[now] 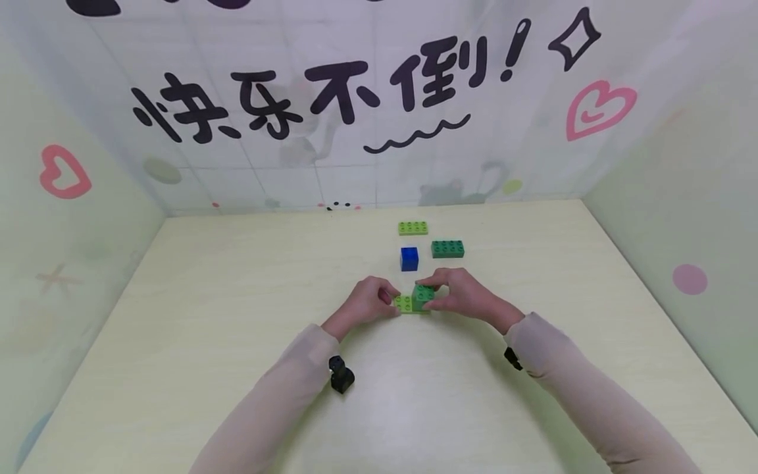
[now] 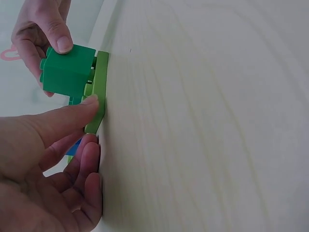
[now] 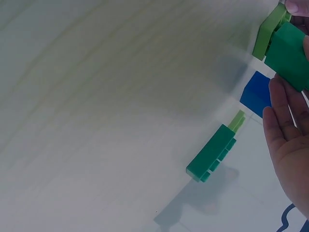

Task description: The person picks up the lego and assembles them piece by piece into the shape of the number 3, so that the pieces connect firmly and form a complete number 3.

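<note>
My left hand pinches the left end of a flat light green toy brick between thumb and fingers, low at the table. A tall green square brick is gripped by my right hand, thumb on the near side and fingers on the far side. That brick stands over the right-hand studs of the flat one. In the left wrist view the green brick sits slightly tilted, with studs showing in a narrow gap beneath it. The left-hand studs of the flat brick are bare.
Just beyond my hands stands a blue square brick. Behind and right of it lies a longer dark green brick, and farther back a second flat light green brick. Printed walls close off the table's back and sides.
</note>
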Available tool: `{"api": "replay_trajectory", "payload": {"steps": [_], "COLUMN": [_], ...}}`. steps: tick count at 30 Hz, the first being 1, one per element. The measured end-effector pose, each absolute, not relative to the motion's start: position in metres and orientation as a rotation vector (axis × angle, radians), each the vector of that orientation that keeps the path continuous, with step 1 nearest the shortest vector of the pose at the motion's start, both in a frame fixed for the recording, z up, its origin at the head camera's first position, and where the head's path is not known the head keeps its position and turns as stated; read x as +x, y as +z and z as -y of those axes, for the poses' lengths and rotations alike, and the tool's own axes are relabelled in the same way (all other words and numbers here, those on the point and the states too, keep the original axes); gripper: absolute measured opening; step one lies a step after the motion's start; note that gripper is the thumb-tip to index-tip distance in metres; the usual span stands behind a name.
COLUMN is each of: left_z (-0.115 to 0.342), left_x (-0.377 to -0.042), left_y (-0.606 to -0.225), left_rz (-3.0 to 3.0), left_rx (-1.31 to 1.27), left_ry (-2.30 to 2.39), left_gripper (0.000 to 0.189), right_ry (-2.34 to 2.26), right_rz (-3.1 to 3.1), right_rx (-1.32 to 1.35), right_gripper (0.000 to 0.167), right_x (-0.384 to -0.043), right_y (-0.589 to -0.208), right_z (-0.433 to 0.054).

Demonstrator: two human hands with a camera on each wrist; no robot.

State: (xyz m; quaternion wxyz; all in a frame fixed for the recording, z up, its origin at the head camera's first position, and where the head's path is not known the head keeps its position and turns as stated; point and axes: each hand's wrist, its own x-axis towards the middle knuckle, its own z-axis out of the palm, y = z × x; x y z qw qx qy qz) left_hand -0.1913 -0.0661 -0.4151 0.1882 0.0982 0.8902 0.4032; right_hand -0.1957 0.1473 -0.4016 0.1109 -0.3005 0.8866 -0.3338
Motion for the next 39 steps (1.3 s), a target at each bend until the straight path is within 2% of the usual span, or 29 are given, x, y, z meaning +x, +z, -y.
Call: {"api": "replay_trajectory", "payload": {"steps": [18, 27, 39], "left_z": [0.074, 0.070, 0.070], "left_x": [-0.190, -0.192, -0.192], "left_y": [-0.415, -0.418, -0.419], "left_rz": [-2.513, -2.474, -2.473], "left_rx": [0.287, 0.286, 0.264], "left_ry": [1.156, 1.169, 1.175], "left_gripper": [0.029, 0.030, 0.028], "right_ry": [-0.998, -0.910, -1.005], "right_rz": [-2.620, -2.530, -2.553], "right_rx": [-0.851, -0.865, -0.750], "right_gripper": [0.048, 0.051, 0.042], "right_x": [-0.193, -0.194, -0.237], "right_y": [-0.407, -0.392, -0.376], "right_z": [-0.138, -0.149, -0.179]}}
